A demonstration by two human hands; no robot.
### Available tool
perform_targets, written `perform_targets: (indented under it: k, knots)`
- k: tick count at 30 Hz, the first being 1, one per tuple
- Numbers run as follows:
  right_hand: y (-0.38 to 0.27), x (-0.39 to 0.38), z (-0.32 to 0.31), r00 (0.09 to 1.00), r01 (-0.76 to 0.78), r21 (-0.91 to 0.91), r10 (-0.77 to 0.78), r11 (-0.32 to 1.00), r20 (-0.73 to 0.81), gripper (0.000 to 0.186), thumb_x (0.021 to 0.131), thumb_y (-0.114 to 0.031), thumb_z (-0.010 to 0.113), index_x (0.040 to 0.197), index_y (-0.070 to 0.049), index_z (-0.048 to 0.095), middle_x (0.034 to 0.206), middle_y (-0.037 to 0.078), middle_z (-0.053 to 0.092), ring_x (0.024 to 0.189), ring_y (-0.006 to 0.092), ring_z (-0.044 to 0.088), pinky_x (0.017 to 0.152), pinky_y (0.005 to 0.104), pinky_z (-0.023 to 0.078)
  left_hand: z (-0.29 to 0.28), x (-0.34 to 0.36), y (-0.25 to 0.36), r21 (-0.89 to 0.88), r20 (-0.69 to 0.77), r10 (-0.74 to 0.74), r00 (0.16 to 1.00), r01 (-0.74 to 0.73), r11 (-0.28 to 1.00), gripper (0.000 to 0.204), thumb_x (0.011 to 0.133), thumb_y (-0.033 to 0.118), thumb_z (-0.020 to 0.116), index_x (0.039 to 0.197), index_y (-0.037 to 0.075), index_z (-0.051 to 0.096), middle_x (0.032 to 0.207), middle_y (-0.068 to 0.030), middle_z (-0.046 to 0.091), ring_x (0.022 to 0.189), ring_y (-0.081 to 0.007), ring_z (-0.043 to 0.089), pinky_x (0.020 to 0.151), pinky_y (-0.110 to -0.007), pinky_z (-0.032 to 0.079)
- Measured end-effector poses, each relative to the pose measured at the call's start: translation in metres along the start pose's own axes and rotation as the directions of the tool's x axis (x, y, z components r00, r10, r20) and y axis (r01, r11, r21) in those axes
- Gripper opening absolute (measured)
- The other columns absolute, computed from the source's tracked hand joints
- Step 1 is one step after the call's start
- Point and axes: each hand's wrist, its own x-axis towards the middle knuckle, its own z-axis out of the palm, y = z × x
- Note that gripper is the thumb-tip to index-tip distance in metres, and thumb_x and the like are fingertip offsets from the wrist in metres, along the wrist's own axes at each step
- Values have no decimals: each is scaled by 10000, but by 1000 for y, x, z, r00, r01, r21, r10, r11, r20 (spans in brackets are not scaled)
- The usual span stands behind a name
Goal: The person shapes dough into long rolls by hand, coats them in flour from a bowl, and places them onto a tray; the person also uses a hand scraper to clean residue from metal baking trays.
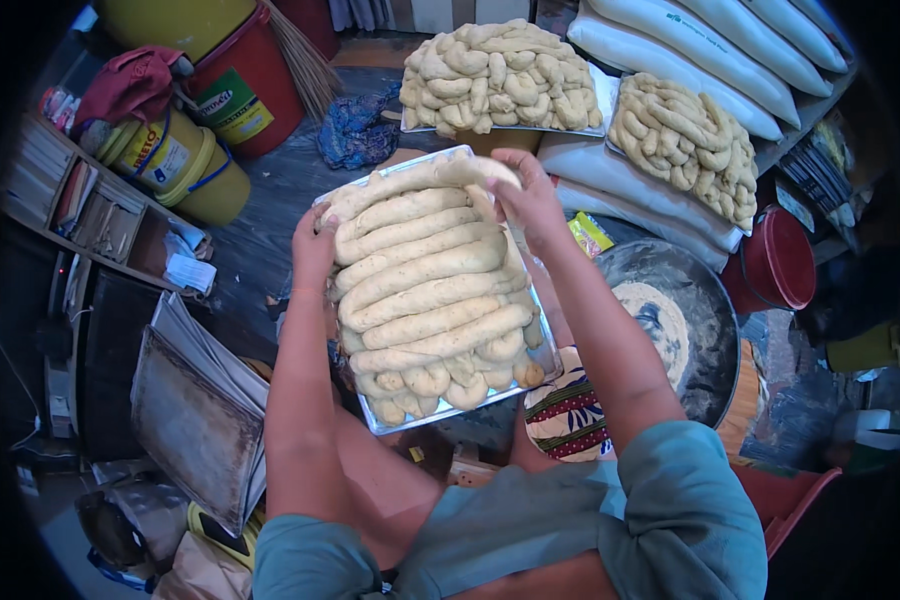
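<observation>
Metal tray (pixel 510 392) held in front of the torso, above the thighs; all places below taken from this tray. Its load: pale dough ropes (pixel 425 268), laid crosswise in near-parallel rows, touching, with shorter rounded ends bunched along the near edge. The far rope (pixel 410 180) lies across the tray's far end.

Right hand (pixel 530 200): at the tray's far right corner, thumb and fingers closed on the right end of the far rope. Left hand (pixel 314 240): at the tray's far left corner, fingertips against the left end of the same rope; lower fingers hidden, cannot tell how tightly they close.

Just right of the tray, near side: patterned cloth (pixel 568 410). Farther right: dark round basin (pixel 715 355) with pale flour (pixel 655 318) inside. Between tray and basin, toward the far side: yellow packet (pixel 590 234).

Beyond the tray: large dough pile (pixel 500 75); to its right, a smaller dough pile (pixel 682 145) beside stacked white sacks (pixel 710 40).

Left of the tray, far side: crumpled blue cloth (pixel 355 130), lidded yellow bucket (pixel 210 185). Left, near side: stack of worn flat trays (pixel 195 410), leaning.
</observation>
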Motion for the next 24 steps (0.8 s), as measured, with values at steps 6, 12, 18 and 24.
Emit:
perform_targets:
  k: [6,12,18,24]
  knots:
    - [-13,-43,7,958,160,-728,72,667,276,486,784,-220,708,1207,-65,526,1042,179,605,907,304,613,790,382,493,2,-13,25,150,43,55,998,-61,987,407,912,168,605,1275,-5,546,1310,-170,529,1233,-236,480,1051,-318,346]
    - [-13,-52,21,990,59,-618,35,784,138,485,773,-190,719,1195,-39,535,1068,190,573,973,314,602,861,392,486,0,-23,33,267,107,106,989,-131,955,448,901,239,626,1278,8,549,1392,-211,438,1308,-303,405,1086,-355,309]
    - [12,-63,5,955,296,-685,-184,665,234,427,815,-186,695,1188,-40,547,1002,127,546,841,205,601,741,327,506,-2,-25,34,136,111,70,991,-85,987,480,890,270,638,1287,17,546,1439,-241,366,1335,-331,368,1085,-373,305]
    - [28,-100,-91,999,18,-506,8,862,49,459,836,-253,693,1219,-50,545,1146,109,524,849,177,576,743,306,497,0,-59,110,276,166,244,955,-282,919,489,888,254,634,1298,6,532,1474,-246,308,1357,-339,336,1093,-388,287]
